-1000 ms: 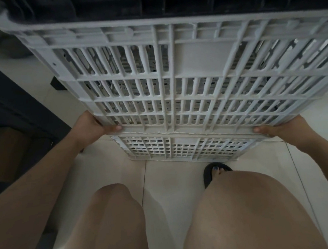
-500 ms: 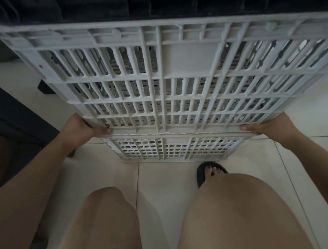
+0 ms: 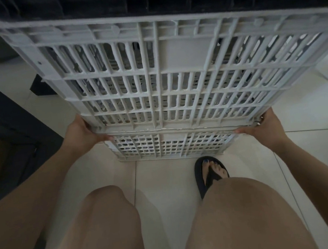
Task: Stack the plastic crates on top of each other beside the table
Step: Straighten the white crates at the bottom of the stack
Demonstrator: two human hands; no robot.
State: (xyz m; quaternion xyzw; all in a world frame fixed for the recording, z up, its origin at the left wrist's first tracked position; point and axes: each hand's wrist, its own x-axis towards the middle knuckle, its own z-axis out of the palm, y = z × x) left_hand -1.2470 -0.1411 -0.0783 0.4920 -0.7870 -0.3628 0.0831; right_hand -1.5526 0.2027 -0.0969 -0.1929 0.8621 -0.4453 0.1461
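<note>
Spanning both hands' grip: upper crate.

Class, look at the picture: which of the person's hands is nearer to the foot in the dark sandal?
The right hand. It holds the upper crate at its right bottom corner, just above and right of the sandalled foot; the left hand holds the far corner.

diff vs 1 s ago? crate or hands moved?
Little changed. The upper crate, both hands and the lower crate all shifted slightly left in view, which fits a camera move. Nothing was taken or let go: the left hand and the right hand hold the upper crate's bottom corners as before. The lower crate stays on the tiled floor, with the sandalled foot in front.
</note>
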